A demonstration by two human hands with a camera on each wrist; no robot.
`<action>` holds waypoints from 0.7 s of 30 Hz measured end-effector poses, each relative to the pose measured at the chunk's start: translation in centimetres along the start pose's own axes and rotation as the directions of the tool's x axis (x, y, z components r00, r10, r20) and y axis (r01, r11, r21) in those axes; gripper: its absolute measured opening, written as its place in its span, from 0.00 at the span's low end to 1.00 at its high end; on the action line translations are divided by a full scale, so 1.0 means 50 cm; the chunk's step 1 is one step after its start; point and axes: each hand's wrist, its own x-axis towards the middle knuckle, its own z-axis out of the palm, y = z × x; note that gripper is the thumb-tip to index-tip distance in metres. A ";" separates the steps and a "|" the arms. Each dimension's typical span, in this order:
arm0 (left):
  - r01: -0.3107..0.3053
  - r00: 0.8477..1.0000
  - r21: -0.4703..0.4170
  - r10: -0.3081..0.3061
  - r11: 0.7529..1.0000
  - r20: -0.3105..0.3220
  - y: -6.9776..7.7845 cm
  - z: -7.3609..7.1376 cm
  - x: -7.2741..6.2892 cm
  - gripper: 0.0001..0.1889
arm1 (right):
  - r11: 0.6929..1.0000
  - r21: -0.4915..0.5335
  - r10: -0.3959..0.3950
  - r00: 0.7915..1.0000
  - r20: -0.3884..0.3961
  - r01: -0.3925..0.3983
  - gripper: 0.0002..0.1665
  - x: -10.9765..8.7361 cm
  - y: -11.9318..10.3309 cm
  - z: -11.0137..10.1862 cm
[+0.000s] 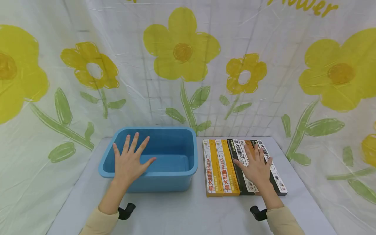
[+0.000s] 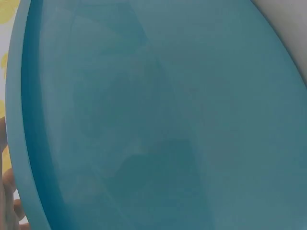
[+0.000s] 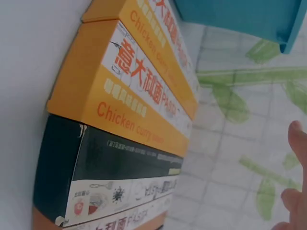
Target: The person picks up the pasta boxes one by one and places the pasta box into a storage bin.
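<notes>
A blue plastic basin (image 1: 164, 182) stands on the left of the table, nothing visible inside it. My left hand (image 1: 129, 163) is over the basin's front left, fingers straight and spread, holding nothing. To the right lies a row of several pasta boxes (image 1: 213, 169), side by side, some yellow, others black or brown. My right hand (image 1: 257, 166) is above the right part of that row with fingers spread, hiding part of the boxes. In the right wrist view, the yellow Chicken curry box (image 3: 139, 91) lies beside a black box (image 3: 124, 158), and the fingertips (image 3: 295, 143) appear apart from them.
A pale cloth covers the table (image 1: 188, 215). Behind it hangs a white curtain (image 1: 132, 42) printed with yellow flowers. A narrow gap separates the basin from the boxes. Black straps with small mounts (image 1: 127, 211) sit at both wrists.
</notes>
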 end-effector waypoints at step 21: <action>-0.147 0.953 -0.174 0.092 0.974 -0.289 -0.058 -0.016 -0.069 0.44 | 0.963 0.267 0.055 0.991 -0.122 -0.020 0.47 -0.046 0.044 0.017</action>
